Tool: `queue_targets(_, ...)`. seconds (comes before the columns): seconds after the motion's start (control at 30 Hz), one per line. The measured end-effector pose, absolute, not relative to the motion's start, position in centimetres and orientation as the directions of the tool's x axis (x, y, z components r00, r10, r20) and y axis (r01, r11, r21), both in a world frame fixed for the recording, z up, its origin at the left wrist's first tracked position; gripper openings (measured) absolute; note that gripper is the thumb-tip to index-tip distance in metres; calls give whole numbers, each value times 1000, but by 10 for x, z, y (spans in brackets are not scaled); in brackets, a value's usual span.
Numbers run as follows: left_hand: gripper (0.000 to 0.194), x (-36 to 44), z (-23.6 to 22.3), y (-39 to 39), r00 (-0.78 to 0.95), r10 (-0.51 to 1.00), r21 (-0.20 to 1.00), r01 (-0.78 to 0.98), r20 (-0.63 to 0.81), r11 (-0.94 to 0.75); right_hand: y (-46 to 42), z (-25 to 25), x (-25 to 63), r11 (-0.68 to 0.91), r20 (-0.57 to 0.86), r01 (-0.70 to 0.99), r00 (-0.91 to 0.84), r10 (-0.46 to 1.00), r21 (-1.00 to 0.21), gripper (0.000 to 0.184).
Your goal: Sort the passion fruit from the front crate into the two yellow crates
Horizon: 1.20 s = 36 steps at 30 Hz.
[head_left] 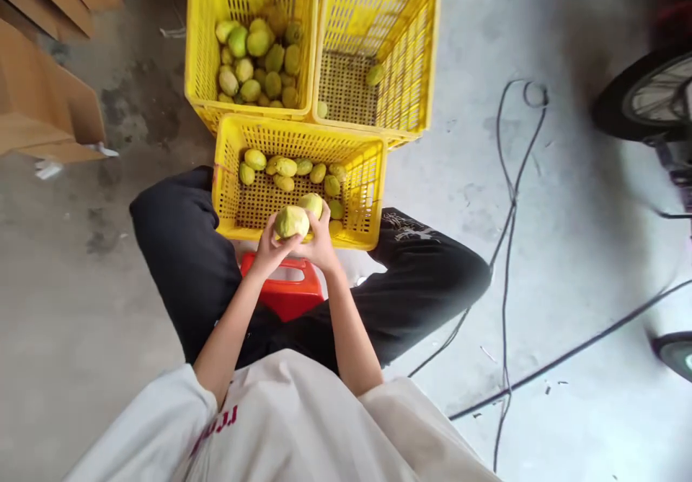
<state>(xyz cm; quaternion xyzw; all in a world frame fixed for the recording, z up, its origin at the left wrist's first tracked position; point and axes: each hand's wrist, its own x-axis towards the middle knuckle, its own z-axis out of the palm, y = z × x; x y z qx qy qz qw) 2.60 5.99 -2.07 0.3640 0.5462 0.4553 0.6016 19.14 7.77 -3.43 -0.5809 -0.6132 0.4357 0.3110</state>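
Note:
My left hand (270, 249) is closed around a plump yellow-green oval fruit (290, 221), whose exact kind I cannot make out. Right beside it, my right hand (320, 243) grips a second yellow-green fruit (311, 203), partly hidden behind the first. Both hands are close together over the near edge of a yellow plastic crate (300, 128) between my knees. Several similar fruits (285, 167) lie spread on that crate's slatted bottom, mostly at its far and right sides.
Two more yellow crates stand beyond: the left one (197, 57) holds a heap of fruit, the right one (427, 57) a few. A red stool (289, 298) sits beneath me. Cardboard (48, 86) lies left; a black cable (511, 215) and a wheel (643, 96) are on the right.

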Motion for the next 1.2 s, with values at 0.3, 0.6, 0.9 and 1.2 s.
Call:
queue_targets(0.3, 75, 12, 22, 44, 261, 868, 764, -413, -423, 496, 15, 16, 219, -232, -214, -189, -111, 971, -954, 74)
queue_targets(0.6, 47, -16, 15, 30, 310, 779, 602, -503, -545, 620, 10, 20, 198, -494, -423, -664, -283, 861, -561, 65)
queue_targets(0.9, 52, -1, 38, 37, 317, 713, 422, -631, -626, 651, 19, 7, 185, -526, -487, -738, -303, 819, -424, 48)
queue_targets(1.2, 52, 7, 64, 38, 196, 665, 320, -756, -721, 571, 15, 23, 197, -423, -503, -831, -209, 839, -361, 57)
